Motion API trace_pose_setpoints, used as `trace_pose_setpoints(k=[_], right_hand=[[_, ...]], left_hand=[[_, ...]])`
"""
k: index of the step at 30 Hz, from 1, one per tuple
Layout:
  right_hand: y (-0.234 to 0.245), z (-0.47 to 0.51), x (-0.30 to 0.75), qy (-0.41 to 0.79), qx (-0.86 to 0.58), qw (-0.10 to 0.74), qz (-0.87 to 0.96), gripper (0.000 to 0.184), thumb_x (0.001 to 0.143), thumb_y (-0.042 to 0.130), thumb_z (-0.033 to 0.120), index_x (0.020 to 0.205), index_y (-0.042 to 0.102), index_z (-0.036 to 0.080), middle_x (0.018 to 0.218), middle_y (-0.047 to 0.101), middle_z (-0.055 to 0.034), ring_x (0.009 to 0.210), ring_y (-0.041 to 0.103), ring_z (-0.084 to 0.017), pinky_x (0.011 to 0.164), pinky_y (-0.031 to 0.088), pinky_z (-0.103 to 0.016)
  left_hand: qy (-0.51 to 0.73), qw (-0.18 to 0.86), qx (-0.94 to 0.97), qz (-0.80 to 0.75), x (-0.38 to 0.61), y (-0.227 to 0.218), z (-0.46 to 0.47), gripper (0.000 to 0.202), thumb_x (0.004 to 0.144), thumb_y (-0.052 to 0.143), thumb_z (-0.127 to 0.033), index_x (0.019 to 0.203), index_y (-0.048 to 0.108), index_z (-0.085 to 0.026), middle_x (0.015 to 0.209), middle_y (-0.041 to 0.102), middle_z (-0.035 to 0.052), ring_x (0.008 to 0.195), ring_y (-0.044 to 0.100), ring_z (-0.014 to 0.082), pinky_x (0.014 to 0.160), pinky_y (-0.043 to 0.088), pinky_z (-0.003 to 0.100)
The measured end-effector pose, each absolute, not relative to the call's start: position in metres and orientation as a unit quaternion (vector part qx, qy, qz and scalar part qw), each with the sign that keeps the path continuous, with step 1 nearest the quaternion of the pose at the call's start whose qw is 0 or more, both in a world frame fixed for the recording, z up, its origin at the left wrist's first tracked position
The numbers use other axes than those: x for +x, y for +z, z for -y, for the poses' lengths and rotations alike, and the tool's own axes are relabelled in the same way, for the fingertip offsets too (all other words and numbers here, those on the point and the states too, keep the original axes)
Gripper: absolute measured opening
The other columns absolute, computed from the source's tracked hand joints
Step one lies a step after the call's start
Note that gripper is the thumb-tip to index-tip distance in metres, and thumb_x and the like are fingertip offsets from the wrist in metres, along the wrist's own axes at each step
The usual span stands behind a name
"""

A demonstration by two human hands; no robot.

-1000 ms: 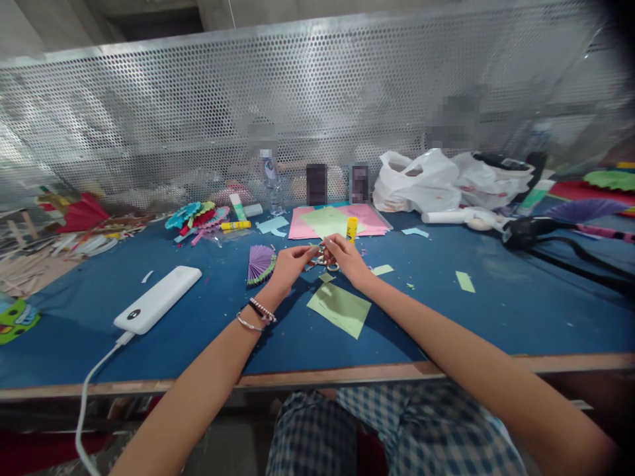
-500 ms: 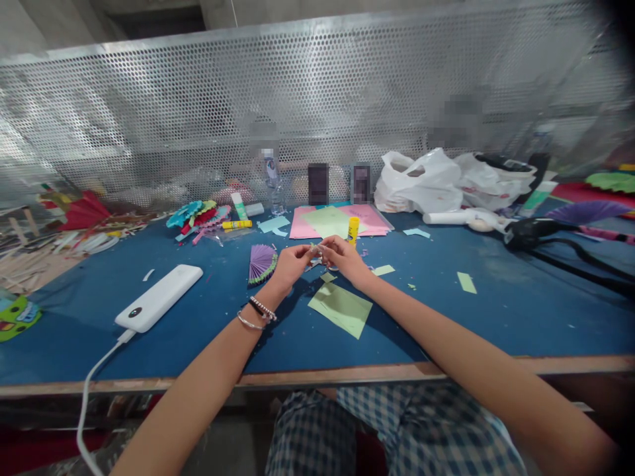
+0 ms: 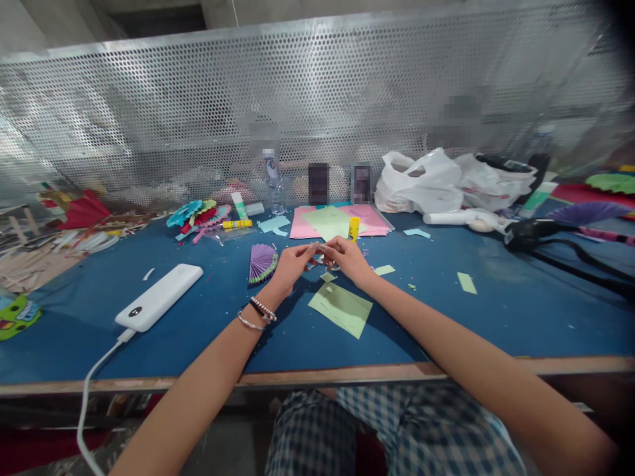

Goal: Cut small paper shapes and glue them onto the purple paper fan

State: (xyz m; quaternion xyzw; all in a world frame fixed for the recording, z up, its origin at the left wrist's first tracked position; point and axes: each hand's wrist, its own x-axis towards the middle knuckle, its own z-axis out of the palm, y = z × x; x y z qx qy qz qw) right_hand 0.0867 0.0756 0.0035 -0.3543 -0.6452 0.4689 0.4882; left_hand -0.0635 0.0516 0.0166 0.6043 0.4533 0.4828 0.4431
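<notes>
My left hand point(image 3: 296, 263) and my right hand point(image 3: 345, 258) meet fingertip to fingertip above the blue table. Both are closed in a pinch, and whatever sits between the fingertips is too small and covered to make out. A metallic object, perhaps scissors, lies partly hidden beneath them. Left of the hands rests a purple pleated paper fan point(image 3: 261, 262) with a green edge. Nearer to me lies a light green paper sheet point(image 3: 342, 309), with a small green scrap point(image 3: 328, 277) by its top corner. A yellow glue stick point(image 3: 354, 228) stands upright just behind my right hand.
Pink and green paper sheets point(image 3: 302, 225) lie at the back. A white power bank point(image 3: 159, 297) with a cable is on the left. White plastic bags point(image 3: 421, 182) and a black-strapped device point(image 3: 526, 233) occupy the right. A perforated metal panel point(image 3: 317, 99) rises behind the table.
Both hands stay in nearly the same place, while the fingertips have shifted slightly. A bit of green that showed between them earlier is now covered.
</notes>
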Motion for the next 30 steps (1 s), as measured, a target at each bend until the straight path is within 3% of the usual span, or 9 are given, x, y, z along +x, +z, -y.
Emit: trace_pose_setpoints(k=[5,9,18,21,25,30], right_hand=[[0.0037,-0.0774,0.0899,0.459,-0.348,0.499,0.648,0.035,0.068,0.06,0.052,0.068,0.049,0.02,0.054,0.058,0.0017,0.044,0.05,-0.012,0.045,0.042,-0.026],[0.0065,-0.075,0.0903,0.453,-0.35,0.511,0.642,0.036,0.067,0.06,0.054,0.068,0.049,0.02,0.053,0.058,0.0014,0.043,0.05,-0.012,0.044,0.041,-0.026],[0.002,-0.0751,0.0883,0.398,-0.377,0.504,0.668,0.031,0.08,0.045,0.051,0.078,0.05,0.02,0.065,0.055,0.0018,0.054,0.05,-0.011,0.05,0.041,-0.023],[0.0031,-0.0749,0.0896,0.348,-0.4,0.517,0.672,0.026,0.081,0.044,0.046,0.083,0.05,0.021,0.069,0.053,0.0015,0.059,0.049,-0.011,0.052,0.04,-0.023],[0.0051,-0.0737,0.0912,0.278,-0.393,0.533,0.696,0.014,0.079,0.049,0.032,0.087,0.051,0.02,0.09,0.053,-0.0028,0.073,0.05,-0.013,0.059,0.042,-0.024],[0.0017,-0.0743,0.0902,0.256,-0.383,0.523,0.717,0.015,0.075,0.052,0.024,0.089,0.05,0.02,0.096,0.049,-0.0042,0.074,0.05,-0.013,0.057,0.042,-0.024]], left_hand=[[0.467,0.455,0.607,-0.454,-0.0637,0.0205,-0.0493,0.049,0.072,0.055,-0.056,0.095,0.068,-0.015,0.085,0.066,0.0084,0.072,0.055,0.0149,0.054,0.035,0.022],[0.462,0.447,0.62,-0.449,-0.0634,0.0221,-0.0485,0.049,0.066,0.063,-0.051,0.1,0.067,-0.016,0.081,0.066,0.0056,0.065,0.051,0.0116,0.054,0.034,0.022],[0.488,0.427,0.589,-0.483,-0.0627,0.0172,-0.0547,0.04,0.065,0.066,-0.044,0.093,0.07,-0.015,0.074,0.066,0.0048,0.055,0.045,0.0092,0.05,0.031,0.022],[0.491,0.424,0.585,-0.486,-0.0624,0.0182,-0.0543,0.038,0.065,0.067,-0.042,0.092,0.07,-0.015,0.077,0.067,0.0059,0.057,0.047,0.0102,0.051,0.032,0.022],[0.489,0.433,0.592,-0.472,-0.0631,0.0167,-0.0544,0.036,0.067,0.066,-0.041,0.091,0.07,-0.016,0.08,0.067,0.0063,0.059,0.048,0.0103,0.051,0.033,0.022],[0.487,0.428,0.591,-0.48,-0.064,0.0137,-0.0564,0.035,0.066,0.066,-0.039,0.093,0.07,-0.017,0.075,0.067,0.0048,0.057,0.047,0.0098,0.05,0.032,0.022]])
